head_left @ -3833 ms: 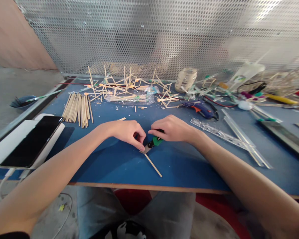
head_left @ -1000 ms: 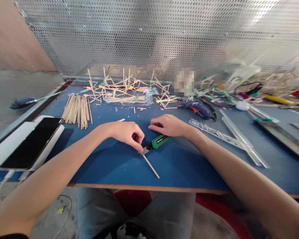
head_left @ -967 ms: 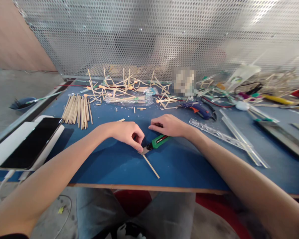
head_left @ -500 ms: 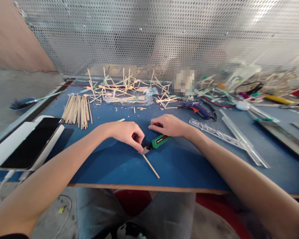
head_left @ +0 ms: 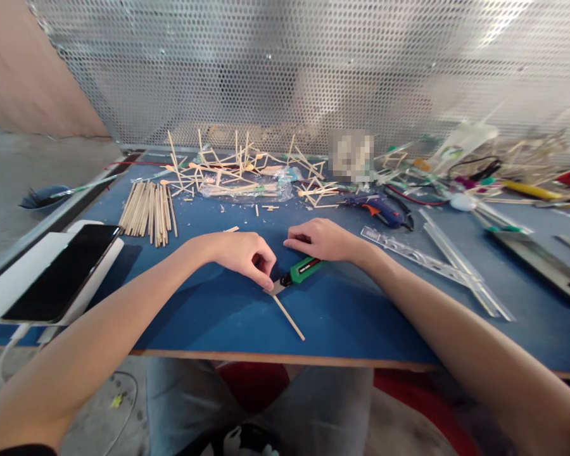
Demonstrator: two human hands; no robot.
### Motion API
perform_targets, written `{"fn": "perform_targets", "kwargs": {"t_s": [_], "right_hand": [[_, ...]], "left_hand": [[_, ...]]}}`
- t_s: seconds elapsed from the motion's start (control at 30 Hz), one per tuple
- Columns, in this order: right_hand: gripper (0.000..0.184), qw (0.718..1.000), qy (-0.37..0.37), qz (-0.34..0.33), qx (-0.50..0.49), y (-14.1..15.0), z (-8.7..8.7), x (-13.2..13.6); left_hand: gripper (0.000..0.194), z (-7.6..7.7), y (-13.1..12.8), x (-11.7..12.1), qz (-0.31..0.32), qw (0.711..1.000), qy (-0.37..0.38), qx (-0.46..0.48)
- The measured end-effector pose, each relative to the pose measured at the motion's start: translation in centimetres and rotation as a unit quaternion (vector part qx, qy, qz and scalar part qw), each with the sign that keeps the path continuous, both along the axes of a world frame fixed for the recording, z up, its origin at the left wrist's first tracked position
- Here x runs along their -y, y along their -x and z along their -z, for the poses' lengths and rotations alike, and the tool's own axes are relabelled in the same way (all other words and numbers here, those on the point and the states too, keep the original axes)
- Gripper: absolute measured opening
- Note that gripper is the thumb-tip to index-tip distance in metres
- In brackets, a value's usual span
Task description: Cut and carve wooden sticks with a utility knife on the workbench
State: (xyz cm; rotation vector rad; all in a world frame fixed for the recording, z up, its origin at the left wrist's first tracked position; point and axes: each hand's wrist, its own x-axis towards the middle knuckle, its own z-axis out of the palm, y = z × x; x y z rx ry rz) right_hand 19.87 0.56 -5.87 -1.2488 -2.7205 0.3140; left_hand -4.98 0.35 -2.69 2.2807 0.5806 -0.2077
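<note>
My left hand (head_left: 247,256) is closed in a pinch, thumb and forefinger at the tip of the knife blade. From under these fingertips a thin wooden stick (head_left: 289,318) slants down towards the table's front edge. The blade (head_left: 278,286) lies against the stick's upper end; the fingertips hide the exact contact. A green utility knife (head_left: 304,271) points left, and the rear of its handle disappears beneath my right hand (head_left: 319,239). That hand rests low with curled fingers over the handle; its grip is partly hidden.
A bundle of wooden sticks (head_left: 148,212) and a phone (head_left: 61,272) lie left. Glued stick frames (head_left: 240,161) stand at the back, before a perforated metal screen (head_left: 247,69). On the right are a blue glue gun (head_left: 377,209), a clear plastic strip (head_left: 408,256) and a dark tray (head_left: 536,263).
</note>
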Motion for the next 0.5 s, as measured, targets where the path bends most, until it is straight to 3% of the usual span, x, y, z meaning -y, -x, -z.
{"fn": "perform_targets", "kwargs": {"t_s": [0.5], "right_hand": [[0.037,1.000,-0.002,-0.003,-0.001,-0.03,0.05,-0.06]], "left_hand": [[0.034,0.02,-0.04,-0.02,0.000,1.000,-0.001,0.001]]}}
